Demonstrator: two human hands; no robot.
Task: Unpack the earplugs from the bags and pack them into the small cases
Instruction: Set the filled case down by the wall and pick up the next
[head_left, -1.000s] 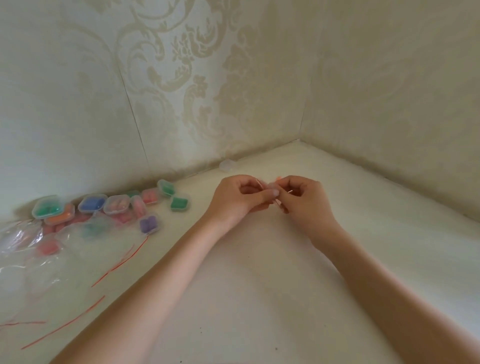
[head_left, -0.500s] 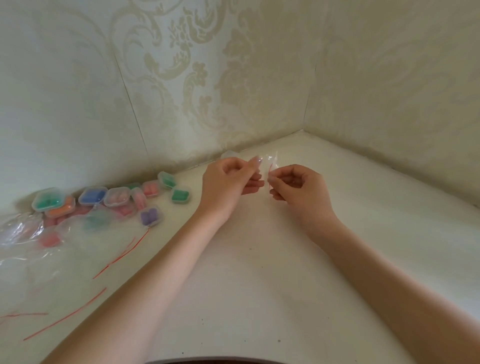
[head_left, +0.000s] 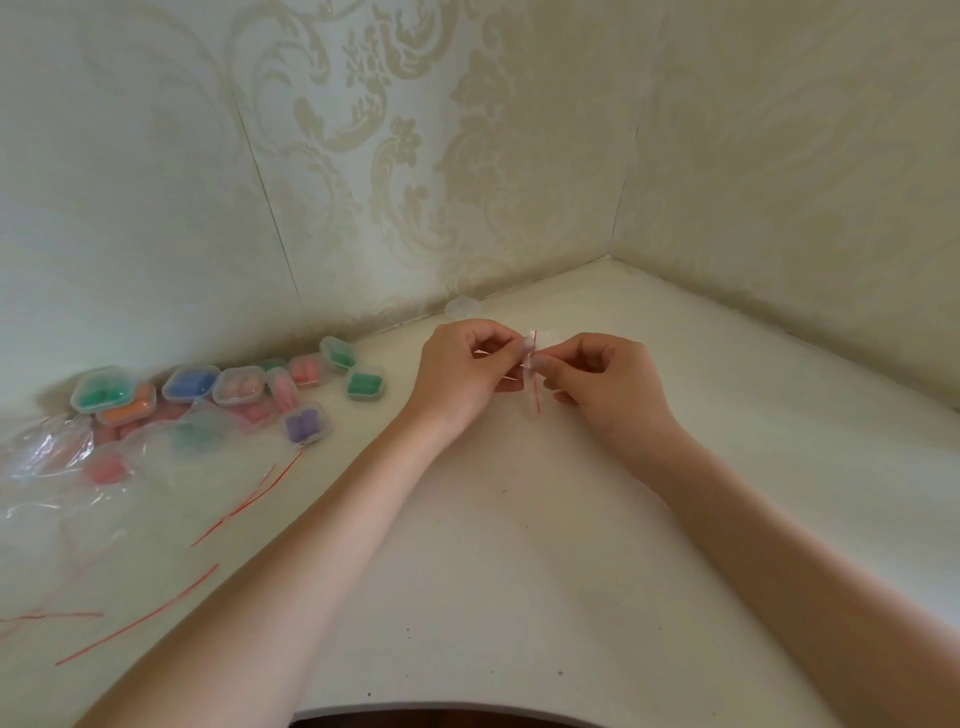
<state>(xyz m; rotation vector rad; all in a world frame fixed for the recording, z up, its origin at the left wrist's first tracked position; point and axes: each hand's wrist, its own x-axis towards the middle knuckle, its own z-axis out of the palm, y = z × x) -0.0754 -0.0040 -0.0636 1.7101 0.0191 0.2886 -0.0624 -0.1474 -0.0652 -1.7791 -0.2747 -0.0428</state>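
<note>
A small clear bag (head_left: 534, 364) with a red seal line is being pinched at its mouth between the left hand (head_left: 462, 371) and the right hand (head_left: 610, 382), above the table (head_left: 519, 545) near the corner. Each lip is being gripped by curled fingertips. To open it well, the two lips should be pulled apart evenly. Whether earplugs are inside cannot be told. The filled cases (head_left: 244, 387) are lying well apart, to the left.
</note>
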